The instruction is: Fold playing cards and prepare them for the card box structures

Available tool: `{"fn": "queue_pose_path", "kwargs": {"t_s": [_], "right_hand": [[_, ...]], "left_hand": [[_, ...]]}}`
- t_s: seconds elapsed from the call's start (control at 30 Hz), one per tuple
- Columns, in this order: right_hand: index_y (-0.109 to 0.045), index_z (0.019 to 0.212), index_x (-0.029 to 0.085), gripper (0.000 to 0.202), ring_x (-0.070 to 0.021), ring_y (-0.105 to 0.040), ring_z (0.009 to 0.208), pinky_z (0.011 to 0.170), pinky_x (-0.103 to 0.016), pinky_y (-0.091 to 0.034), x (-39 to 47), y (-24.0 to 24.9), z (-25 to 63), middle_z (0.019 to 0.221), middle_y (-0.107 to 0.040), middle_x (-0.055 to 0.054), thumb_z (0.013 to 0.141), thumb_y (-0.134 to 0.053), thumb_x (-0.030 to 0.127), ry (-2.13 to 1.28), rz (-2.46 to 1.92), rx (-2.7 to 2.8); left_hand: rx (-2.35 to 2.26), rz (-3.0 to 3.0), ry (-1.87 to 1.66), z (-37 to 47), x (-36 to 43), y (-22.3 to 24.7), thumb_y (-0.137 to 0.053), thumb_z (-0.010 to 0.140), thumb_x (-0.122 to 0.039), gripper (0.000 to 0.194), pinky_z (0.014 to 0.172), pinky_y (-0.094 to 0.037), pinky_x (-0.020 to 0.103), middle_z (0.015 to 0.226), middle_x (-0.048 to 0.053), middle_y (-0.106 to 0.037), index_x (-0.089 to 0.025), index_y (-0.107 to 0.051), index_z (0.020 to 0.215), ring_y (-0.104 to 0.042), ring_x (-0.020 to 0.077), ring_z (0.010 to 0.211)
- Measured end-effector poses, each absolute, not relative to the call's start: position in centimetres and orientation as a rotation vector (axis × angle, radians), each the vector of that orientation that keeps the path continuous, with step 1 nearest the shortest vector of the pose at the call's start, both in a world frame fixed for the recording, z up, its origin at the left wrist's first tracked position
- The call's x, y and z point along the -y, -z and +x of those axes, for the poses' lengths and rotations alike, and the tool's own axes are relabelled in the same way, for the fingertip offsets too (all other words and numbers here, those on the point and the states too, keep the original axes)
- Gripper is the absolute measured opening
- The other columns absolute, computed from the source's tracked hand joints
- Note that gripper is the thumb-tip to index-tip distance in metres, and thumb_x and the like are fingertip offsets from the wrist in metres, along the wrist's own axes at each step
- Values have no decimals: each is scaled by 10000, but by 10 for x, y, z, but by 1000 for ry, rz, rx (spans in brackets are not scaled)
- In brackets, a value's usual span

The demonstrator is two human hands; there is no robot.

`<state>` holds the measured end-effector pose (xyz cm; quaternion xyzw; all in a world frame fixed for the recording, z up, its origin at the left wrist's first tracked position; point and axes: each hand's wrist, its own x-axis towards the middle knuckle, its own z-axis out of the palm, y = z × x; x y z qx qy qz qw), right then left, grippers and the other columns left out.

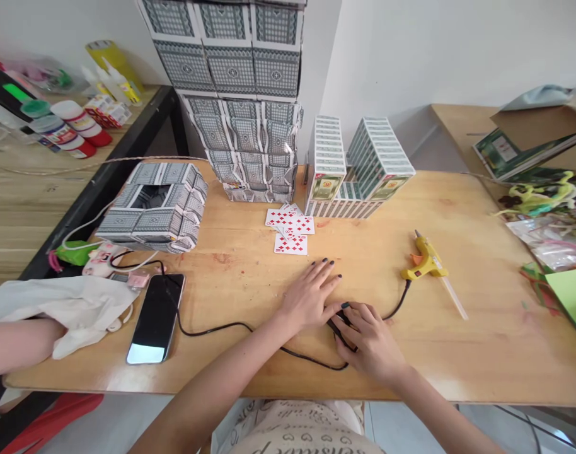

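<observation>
My left hand (307,297) lies palm down on the wooden table (241,277), fingers stretched out. Its thumb reaches toward the other hand. Just right of it, my right hand (370,343) has its fingers bent over a small black block (339,328), partly hidden, that seems to sit on a black cord (212,329). From under that hand the cord runs to a yellow hot glue gun (423,261), lying on its side with a clear glue stick (455,299) sticking out. Beyond my left hand, several red-diamond playing cards (290,227) lie overlapping, face up.
A tall card-covered tower (250,126) stands at the back, beside stacked card boxes (345,208). A card-covered block (160,222) with a square opening and a phone (156,318) lie left. Another person's arm (18,345) enters from the left edge. Craft supplies (543,195) lie right.
</observation>
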<state>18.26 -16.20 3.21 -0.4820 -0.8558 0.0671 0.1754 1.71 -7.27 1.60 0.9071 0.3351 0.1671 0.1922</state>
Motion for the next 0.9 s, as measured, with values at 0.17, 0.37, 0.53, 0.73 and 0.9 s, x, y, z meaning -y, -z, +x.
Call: {"fn": "queue_pose_path", "kwargs": {"t_s": [0.17, 0.37, 0.53, 0.73, 0.9], "right_hand": [[-656, 1029, 133, 262, -268, -488, 960, 809, -417, -429, 161, -32, 179, 912, -621, -124, 799, -542, 185, -174, -1419, 2413], [-663, 1011, 131, 246, -268, -490, 972, 804, -417, -429, 160, -31, 179, 938, -622, -136, 814, -534, 201, -140, -1428, 2401], [-656, 1031, 140, 266, -258, -490, 961, 805, -412, -430, 163, -35, 179, 945, -624, -124, 796, -543, 194, -187, -1399, 2399], [-666, 997, 135, 241, -256, -490, 941, 806, -419, -433, 165, -33, 176, 917, -618, -124, 795, -546, 188, -163, -1428, 2375], [-670, 976, 132, 225, -255, -491, 910, 802, -433, -442, 164, -28, 175, 869, -610, -123, 794, -547, 181, -102, -1420, 2391]], "left_hand": [[-933, 2544, -455, 20, 66, -16, -361, 877, -513, 538, 1104, -224, 437, 1376, 108, -427, -151, -492, 1253, -284, 262, 1330], [-945, 2542, -440, 22, 64, -18, -371, 872, -509, 534, 1098, -239, 427, 1346, 106, -459, -147, -496, 1244, -314, 261, 1308], [-992, 2518, -423, 20, 72, -20, -331, 893, -505, 541, 1118, -201, 416, 1403, 94, -389, -149, -455, 1281, -227, 241, 1352], [-978, 2515, -408, 20, 71, -21, -368, 873, -514, 542, 1114, -211, 420, 1368, 101, -432, -145, -484, 1253, -269, 253, 1330], [-969, 2520, -434, 22, 67, -20, -391, 860, -516, 540, 1103, -235, 426, 1332, 108, -468, -142, -506, 1232, -314, 265, 1302]]}}
